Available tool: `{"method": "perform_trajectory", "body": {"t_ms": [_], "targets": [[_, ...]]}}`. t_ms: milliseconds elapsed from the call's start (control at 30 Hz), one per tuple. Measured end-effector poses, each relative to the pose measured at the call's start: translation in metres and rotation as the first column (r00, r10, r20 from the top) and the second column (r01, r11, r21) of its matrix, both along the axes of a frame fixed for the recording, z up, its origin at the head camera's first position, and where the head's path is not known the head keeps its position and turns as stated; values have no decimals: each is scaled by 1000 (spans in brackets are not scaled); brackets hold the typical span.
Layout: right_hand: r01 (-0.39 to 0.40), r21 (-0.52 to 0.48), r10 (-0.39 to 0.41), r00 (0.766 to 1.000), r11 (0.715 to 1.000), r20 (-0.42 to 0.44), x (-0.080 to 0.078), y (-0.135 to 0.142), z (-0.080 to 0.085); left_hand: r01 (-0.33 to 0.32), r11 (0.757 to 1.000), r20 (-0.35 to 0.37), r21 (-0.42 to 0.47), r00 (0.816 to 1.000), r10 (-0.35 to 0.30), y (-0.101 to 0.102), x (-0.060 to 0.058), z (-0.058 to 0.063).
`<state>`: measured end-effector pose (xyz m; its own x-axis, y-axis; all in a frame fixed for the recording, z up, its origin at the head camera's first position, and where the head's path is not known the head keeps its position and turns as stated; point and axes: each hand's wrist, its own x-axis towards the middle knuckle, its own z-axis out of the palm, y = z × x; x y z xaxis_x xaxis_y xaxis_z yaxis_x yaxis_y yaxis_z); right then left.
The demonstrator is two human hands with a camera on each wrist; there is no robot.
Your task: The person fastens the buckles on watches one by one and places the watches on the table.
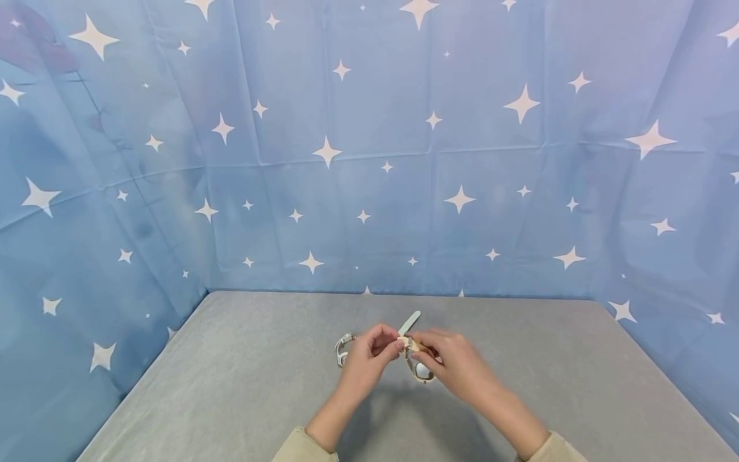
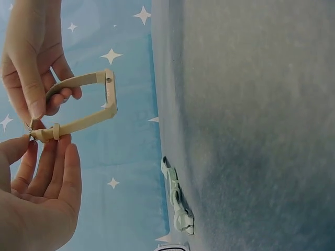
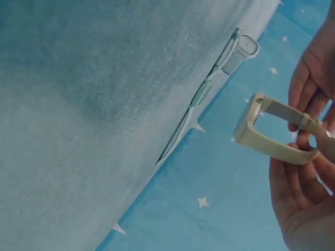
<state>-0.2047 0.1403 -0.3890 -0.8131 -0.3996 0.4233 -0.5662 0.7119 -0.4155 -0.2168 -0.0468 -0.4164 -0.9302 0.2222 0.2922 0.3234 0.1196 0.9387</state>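
Observation:
A cream wristwatch (image 1: 424, 371) with a rectangular case hangs between the two hands, held above the table with its strap bent into a loop. At the buckle end, the left hand (image 1: 369, 356) pinches the strap between thumb and fingers; a small metal buckle shows there. The right hand (image 1: 458, 362) pinches the other strap end, bringing it up against the buckle. In the left wrist view the case (image 2: 111, 94) faces away from both hands, and a strap keeper (image 2: 56, 132) sits near the left fingertips. Whether the strap is through the buckle, I cannot tell.
Beyond the hands lies a pale green strapped watch (image 1: 410, 322) on the grey table (image 1: 260, 385). A whitish watch (image 1: 340, 350) rests left of it, just past the left hand; its face (image 3: 247, 45) shows in the right wrist view. A blue star-patterned cloth (image 1: 375, 224) walls the back and sides.

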Motion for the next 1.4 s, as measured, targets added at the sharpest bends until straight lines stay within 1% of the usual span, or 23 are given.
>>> {"method": "perform_trajectory", "body": {"t_ms": [100, 200, 300, 433, 600, 767, 867, 933, 967, 1067, 1200, 1400], "targets": [[2, -49, -2, 1000, 999, -6, 0, -3, -2, 7, 1000, -10, 4, 1000, -7, 1, 0, -1], [6, -82, -9, 999, 997, -31, -1, -6, -3, 10, 1000, -3, 5, 1000, -10, 2, 0, 0], [4, -108, -11, 998, 994, -69, -2, -8, -4, 7, 1000, -6, 6, 1000, -7, 2, 1, 0], [-5, -126, -6, 996, 992, -85, -2, -9, -5, -3, 1000, 6, -3, 1000, 3, 2, 1, 0], [-22, -131, 13, 998, 991, -68, -2, -10, -5, -15, 1000, 50, 15, 999, 14, 2, 0, 2], [-40, -143, 32, 998, 989, -57, -2, -11, -5, -27, 998, 121, 62, 992, 19, 0, 2, 5], [-49, -161, 39, 997, 986, -64, -3, -12, -5, -33, 994, 185, 106, 983, 12, 0, 2, 7], [-54, -174, 41, 996, 983, -78, -3, -13, -4, -32, 987, 228, 155, 974, -4, 0, 1, 9], [-56, -181, 42, 996, 982, -84, -3, -13, -4, -30, 983, 246, 179, 969, -15, 0, 1, 10], [-59, -187, 42, 995, 981, -93, -3, -13, -4, -37, 977, 286, 210, 958, -26, -1, 0, 11], [-54, -183, 42, 997, 982, -69, -2, -13, -3, -53, 978, 296, 202, 955, -9, -2, 0, 10], [-30, -177, 26, 999, 984, -26, -1, -12, -2, -73, 978, 285, 195, 958, 14, -4, 0, 10]]}}
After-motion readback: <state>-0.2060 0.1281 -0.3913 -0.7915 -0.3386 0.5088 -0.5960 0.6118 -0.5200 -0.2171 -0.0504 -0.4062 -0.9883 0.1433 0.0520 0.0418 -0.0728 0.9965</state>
